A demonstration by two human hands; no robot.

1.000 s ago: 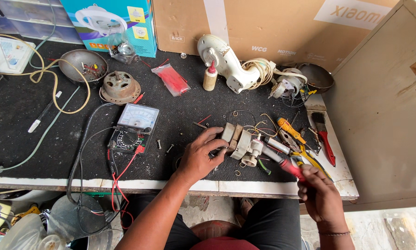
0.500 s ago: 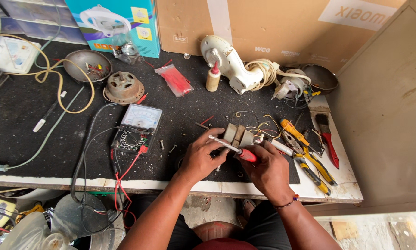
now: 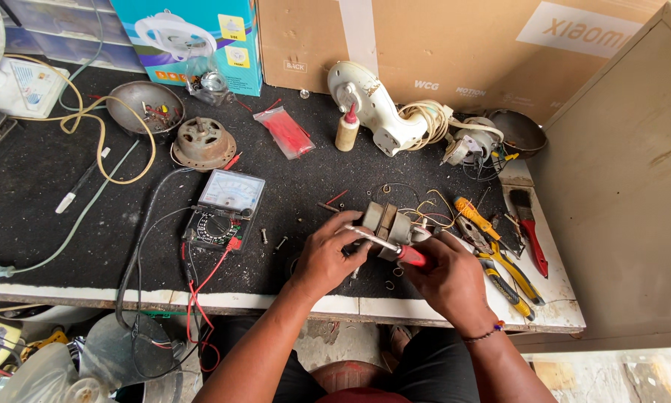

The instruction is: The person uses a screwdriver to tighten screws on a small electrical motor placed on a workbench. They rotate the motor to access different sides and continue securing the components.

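Right hand (image 3: 451,280) had its grip clamped on the red handle of a screwdriver (image 3: 395,248), shaft pointing left across the work. Left hand (image 3: 326,257) had its grip closed on the near-left side of a small motor core (image 3: 386,222), fingertips touching the screwdriver shaft. The core sat on the black tabletop (image 3: 37,216) just past both hands, near the front edge, thin wires looping out behind it.

Just right of the right hand: yellow-handled pliers (image 3: 511,272), an orange-handled tool (image 3: 476,217) and a red-handled brush (image 3: 531,231). Left of the left hand: an analogue multimeter (image 3: 226,209), red and black leads trailing over the tabletop edge.

Farther back: a round rusted motor part (image 3: 203,143), a red packet (image 3: 286,132), a small glue bottle (image 3: 347,128), a white fan body (image 3: 376,108) with coiled cord. At the rear, a metal bowl (image 3: 130,102) of small parts and cardboard boxes (image 3: 395,37).
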